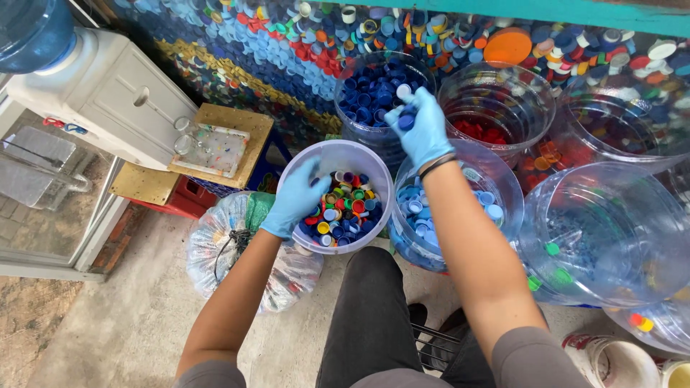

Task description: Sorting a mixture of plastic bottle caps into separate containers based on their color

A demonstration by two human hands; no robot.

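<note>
- While the left hand [296, 197], in a blue glove, is curling over the near rim of the pail [338, 154] at centre frame, its fingers are dipping among the mixed caps [343, 212] inside, bent rather than spread; whether they are pinching one I cannot tell.
- Up at centre top, the right hand [422, 128] is hanging above the blue-cap jar [375, 90], fingers closed around a few dark blue caps [405, 119].
- Caps like these are judged light, stiff and smooth, a little slippery under gloves; pinching one by its ribbed edge, or scooping several in a cupped palm, looks the surest hold.
- Below the right wrist, a jar of pale blue caps [424, 215] is sitting just beside the pail, touching it.
- To the right, a red-cap jar [496, 108] and clear jugs [604, 237] are standing close together.
- Lower left, a tied plastic bag [230, 251] is lying against the pail.
</note>
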